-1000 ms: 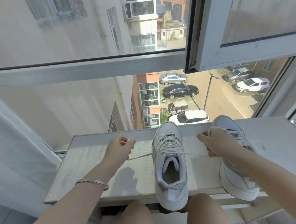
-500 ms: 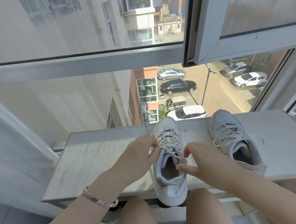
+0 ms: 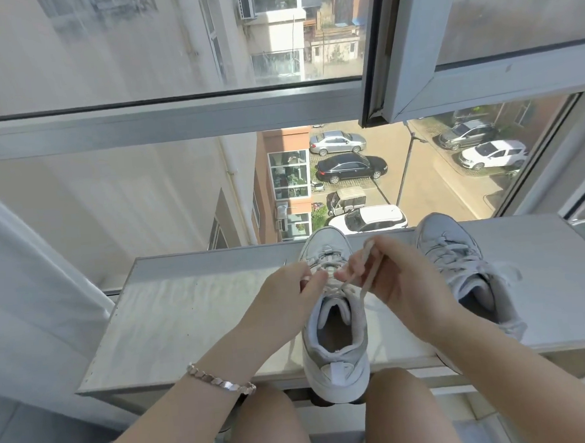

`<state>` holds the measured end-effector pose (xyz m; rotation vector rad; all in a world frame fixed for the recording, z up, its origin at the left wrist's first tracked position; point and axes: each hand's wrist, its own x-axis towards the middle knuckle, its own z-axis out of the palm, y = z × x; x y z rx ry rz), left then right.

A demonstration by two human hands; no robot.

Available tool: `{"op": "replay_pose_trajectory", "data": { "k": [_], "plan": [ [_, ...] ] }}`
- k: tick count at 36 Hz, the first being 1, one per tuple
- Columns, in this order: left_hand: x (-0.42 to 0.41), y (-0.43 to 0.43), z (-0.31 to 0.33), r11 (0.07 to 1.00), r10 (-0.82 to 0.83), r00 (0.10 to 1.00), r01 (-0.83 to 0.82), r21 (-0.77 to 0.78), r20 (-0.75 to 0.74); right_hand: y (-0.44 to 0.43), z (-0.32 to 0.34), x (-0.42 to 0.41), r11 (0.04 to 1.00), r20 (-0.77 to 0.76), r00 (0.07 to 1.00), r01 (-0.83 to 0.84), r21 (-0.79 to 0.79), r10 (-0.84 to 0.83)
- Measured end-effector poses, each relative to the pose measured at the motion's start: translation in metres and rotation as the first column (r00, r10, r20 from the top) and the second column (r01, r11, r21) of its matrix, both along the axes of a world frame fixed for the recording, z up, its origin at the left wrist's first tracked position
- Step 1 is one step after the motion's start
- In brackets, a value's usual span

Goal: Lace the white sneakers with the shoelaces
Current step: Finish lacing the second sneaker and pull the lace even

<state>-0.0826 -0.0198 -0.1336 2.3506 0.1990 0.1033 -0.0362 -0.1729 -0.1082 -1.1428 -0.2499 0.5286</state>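
A white sneaker [image 3: 336, 348] stands in the middle of the pale sill [image 3: 194, 316], toe toward the window, heel over the near edge. Both hands meet above its laces. My left hand [image 3: 285, 300] pinches a lace end at the upper eyelets. My right hand [image 3: 394, 283] holds a loop of white shoelace [image 3: 369, 271] that rises between its fingers. A second white sneaker [image 3: 458, 266], laced, lies to the right, partly behind my right forearm.
The sill's far edge meets a large window pane; an opened window sash [image 3: 412, 77] hangs above right. A white curtain [image 3: 24, 289] is at the left. My bare knees [image 3: 272, 424] sit below the sill's near edge.
The hands came in from a wide sideways pull on the lace to the middle of the shoe. The right hand now holds up a loop of lace.
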Motion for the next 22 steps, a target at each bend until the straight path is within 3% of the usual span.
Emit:
{"op": "replay_pose_trajectory", "data": {
  "k": [2, 6, 10, 13, 18, 22],
  "plan": [
    [0.001, 0.0, -0.004, 0.997, 0.034, 0.999, -0.035, -0.063, -0.016, 0.004, -0.001, 0.005, 1.0, -0.058, 0.998, 0.027, -0.004, -0.027],
    [-0.002, 0.0, -0.007, 0.991, 0.073, 0.997, -0.074, -0.113, -0.014, 0.007, -0.009, 0.009, 0.962, 0.021, 0.997, 0.076, -0.264, -0.073],
    [-0.003, -0.002, -0.006, 0.974, 0.123, 0.992, -0.123, -0.189, -0.011, 0.014, -0.013, 0.01, 0.839, 0.234, 0.972, 0.114, -0.532, 0.015],
    [-0.001, 0.002, 0.005, 0.973, 0.127, 0.988, -0.105, -0.204, 0.093, 0.019, -0.006, 0.01, 0.721, 0.395, 0.902, 0.157, -0.675, 0.173],
    [0.011, 0.003, 0.03, 0.985, -0.046, 0.968, 0.085, -0.152, 0.246, 0.023, 0.0, 0.006, 0.618, 0.425, 0.774, 0.056, -0.784, 0.469],
    [0.024, 0.0, 0.033, 0.99, -0.075, 0.969, 0.1, -0.096, 0.236, 0.023, -0.002, 0.01, 0.644, 0.383, 0.815, 0.015, -0.765, 0.435]
  ]
}}
